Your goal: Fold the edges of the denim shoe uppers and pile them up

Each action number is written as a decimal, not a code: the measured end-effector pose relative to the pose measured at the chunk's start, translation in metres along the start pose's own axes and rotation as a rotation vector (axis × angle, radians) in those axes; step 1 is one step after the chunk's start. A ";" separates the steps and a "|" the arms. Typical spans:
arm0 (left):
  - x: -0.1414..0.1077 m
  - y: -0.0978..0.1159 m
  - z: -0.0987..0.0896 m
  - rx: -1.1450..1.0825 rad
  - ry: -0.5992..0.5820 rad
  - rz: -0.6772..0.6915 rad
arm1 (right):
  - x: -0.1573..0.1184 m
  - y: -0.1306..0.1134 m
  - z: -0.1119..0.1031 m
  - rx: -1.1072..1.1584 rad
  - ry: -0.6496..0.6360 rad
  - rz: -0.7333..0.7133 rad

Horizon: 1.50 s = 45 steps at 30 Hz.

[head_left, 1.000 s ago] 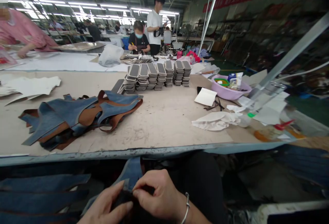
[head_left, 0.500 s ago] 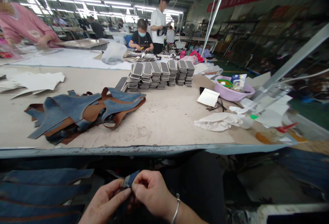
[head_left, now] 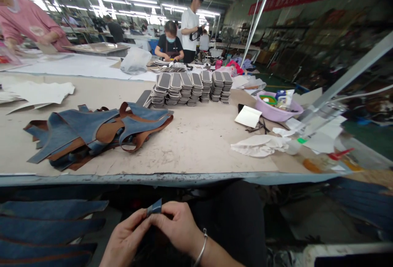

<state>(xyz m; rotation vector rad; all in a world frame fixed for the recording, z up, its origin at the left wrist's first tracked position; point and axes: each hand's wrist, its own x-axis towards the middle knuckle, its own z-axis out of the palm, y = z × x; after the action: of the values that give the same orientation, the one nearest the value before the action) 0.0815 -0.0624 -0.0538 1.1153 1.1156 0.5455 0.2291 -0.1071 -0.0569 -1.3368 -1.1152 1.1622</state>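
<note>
My left hand (head_left: 127,234) pinches a small blue leather piece (head_left: 154,207) low in the head view, below the table's front edge. From the other side, my right hand (head_left: 178,226), with a silver bracelet at its wrist, closes its fingers on the same piece. The two hands touch, and the lower part of the piece is hidden between them. To the left, below table height, lie several long blue leather strips (head_left: 46,228). On the table, a heap of blue and brown leather pieces (head_left: 82,130) rests left of the middle.
Several stacks of grey rounded pads (head_left: 190,89) stand on the table (head_left: 196,148). At the right are a purple basin (head_left: 273,110), crumpled white cloth (head_left: 260,145) and a red-tipped bottle (head_left: 325,161). A metal pole (head_left: 353,68) slants over the right side. Other people work beyond.
The right hand's fingers have moved up and pressed closer to the left hand. The blue piece's end now points up between them. The view has shifted slightly.
</note>
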 end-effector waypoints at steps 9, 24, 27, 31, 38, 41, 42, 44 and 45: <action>0.001 0.003 -0.002 0.328 -0.057 0.047 | -0.003 0.011 -0.001 -0.342 0.104 -0.164; 0.005 -0.008 -0.009 0.145 -0.072 -0.011 | 0.002 0.018 0.003 0.293 -0.066 0.189; 0.006 -0.001 -0.015 0.211 -0.134 0.049 | 0.000 0.012 -0.002 0.188 0.011 0.152; 0.004 0.012 -0.011 0.462 -0.438 0.257 | -0.004 0.005 -0.006 0.137 -0.080 0.044; 0.000 0.008 -0.008 0.492 -0.685 0.140 | 0.000 -0.002 -0.012 0.322 0.028 0.139; -0.003 0.014 -0.021 0.434 -0.602 0.075 | 0.006 0.002 -0.021 0.332 0.094 0.157; -0.004 0.019 -0.026 0.399 -0.586 0.052 | 0.009 0.005 -0.022 0.322 0.100 0.165; -0.006 0.030 -0.033 0.308 -0.612 -0.028 | 0.013 0.011 -0.023 0.292 0.103 0.181; -0.006 0.035 -0.035 0.242 -0.637 -0.082 | 0.014 0.014 -0.021 0.280 0.095 0.196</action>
<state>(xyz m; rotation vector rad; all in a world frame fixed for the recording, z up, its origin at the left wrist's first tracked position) 0.0534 -0.0385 -0.0199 1.3212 0.6703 -0.0267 0.2521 -0.0965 -0.0715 -1.2867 -0.7341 1.3287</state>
